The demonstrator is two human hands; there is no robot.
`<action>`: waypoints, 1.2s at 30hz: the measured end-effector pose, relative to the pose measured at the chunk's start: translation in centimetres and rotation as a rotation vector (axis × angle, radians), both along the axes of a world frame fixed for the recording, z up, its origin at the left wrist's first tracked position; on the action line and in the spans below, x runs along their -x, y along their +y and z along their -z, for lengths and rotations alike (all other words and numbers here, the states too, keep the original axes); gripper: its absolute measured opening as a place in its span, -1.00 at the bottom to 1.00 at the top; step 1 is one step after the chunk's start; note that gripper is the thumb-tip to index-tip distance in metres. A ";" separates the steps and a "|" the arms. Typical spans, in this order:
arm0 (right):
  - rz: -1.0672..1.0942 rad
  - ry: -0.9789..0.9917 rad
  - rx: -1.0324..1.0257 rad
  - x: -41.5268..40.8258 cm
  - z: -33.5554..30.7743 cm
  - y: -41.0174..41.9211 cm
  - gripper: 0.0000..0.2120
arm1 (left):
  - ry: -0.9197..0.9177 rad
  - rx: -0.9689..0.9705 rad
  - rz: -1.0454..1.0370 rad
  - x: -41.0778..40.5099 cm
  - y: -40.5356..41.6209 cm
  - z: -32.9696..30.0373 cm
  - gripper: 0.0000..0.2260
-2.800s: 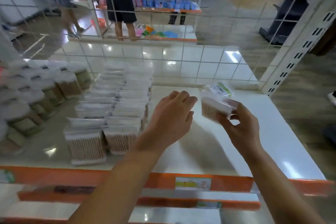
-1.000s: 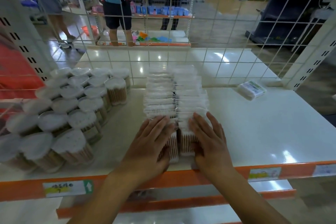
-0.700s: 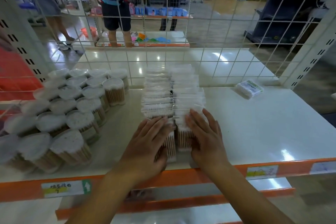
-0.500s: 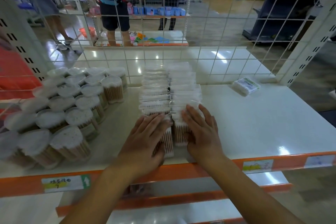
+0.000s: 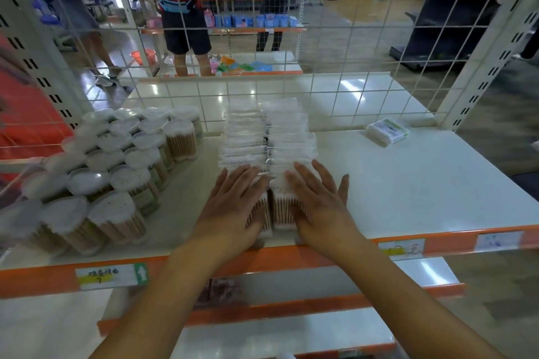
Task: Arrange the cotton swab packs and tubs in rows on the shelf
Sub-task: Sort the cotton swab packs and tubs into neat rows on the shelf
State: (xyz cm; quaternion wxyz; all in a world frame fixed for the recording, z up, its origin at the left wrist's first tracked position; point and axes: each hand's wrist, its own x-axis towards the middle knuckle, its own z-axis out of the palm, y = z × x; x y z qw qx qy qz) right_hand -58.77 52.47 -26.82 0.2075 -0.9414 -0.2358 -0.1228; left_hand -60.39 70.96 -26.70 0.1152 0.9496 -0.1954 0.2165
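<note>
Head view. My left hand (image 5: 233,207) and right hand (image 5: 318,201) lie flat, fingers straight, pressing the front of two rows of clear rectangular cotton swab packs (image 5: 268,140) at 12 o'clock. Round clear swab tubs (image 5: 116,160) crowd 10 o'clock. One loose green-labelled pack (image 5: 386,132) sits at 2 o'clock, with bare glossy white shelf (image 5: 423,183) around it. Orange front edge (image 5: 291,253) carries a price label (image 5: 108,275), writing illegible. White wire grid (image 5: 320,38) behind.

Shelf-edge labels, mostly unreadable

A price label (image 5: 112,276) on the orange shelf edge (image 5: 40,280) bore handwritten characters, a "7" and a green arrow.
</note>
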 end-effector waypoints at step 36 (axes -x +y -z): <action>-0.152 -0.201 -0.193 -9.3 -0.7 -17.6 -0.62 | -0.030 -0.018 -0.098 -7.6 -20.4 -3.8 -0.64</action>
